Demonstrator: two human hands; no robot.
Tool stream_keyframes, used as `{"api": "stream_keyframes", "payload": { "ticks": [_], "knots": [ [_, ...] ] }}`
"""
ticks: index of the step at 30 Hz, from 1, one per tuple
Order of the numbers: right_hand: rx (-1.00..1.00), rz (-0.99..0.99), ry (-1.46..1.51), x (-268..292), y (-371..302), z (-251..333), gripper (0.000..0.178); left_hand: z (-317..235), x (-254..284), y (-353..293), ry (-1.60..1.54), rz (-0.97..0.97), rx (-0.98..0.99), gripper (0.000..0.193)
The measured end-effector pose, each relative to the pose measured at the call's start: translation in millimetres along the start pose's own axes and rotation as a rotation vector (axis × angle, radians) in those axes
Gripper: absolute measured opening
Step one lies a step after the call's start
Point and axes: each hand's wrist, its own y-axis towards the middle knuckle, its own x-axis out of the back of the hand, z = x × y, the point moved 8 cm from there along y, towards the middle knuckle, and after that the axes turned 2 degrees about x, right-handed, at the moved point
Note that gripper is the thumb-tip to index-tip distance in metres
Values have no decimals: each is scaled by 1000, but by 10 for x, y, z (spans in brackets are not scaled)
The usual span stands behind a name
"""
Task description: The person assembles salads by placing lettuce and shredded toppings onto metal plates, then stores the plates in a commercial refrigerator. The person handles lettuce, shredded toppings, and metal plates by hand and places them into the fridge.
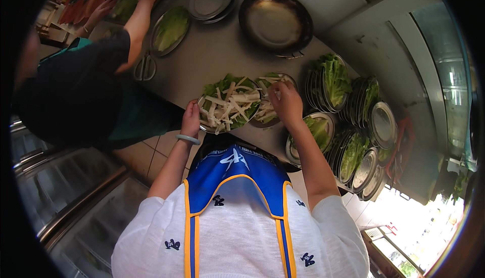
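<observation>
My left hand (191, 119) grips the left rim of a metal plate (216, 131), thumb on top. Green lettuce leaves (221, 84) line this plate, and a heap of pale, cut food strips (230, 107) covers them. Just to its right, partly behind it, a second metal plate (266, 125) on the counter carries more pale strips. Over that second plate my right hand (287, 102) reaches down, fingers bent together on the strips; its fingertips are partly hidden.
Stacked plates of lettuce (334, 81) stand at the right, beside bare metal plates (384, 125). A wide metal pan (275, 20) sits at the back. Scissors (145, 67) and an oval lettuce plate (171, 30) lie far left, near a co-worker's arm (137, 25).
</observation>
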Motion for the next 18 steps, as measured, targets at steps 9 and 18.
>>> {"api": "stream_keyframes", "payload": {
  "ticks": [9,18],
  "knots": [
    [339,122,-39,9,54,745,12,-303,-310,-149,114,159,-119,29],
    [-271,39,560,214,235,-318,22,-198,-209,-117,125,87,-88,33]
  ]
}}
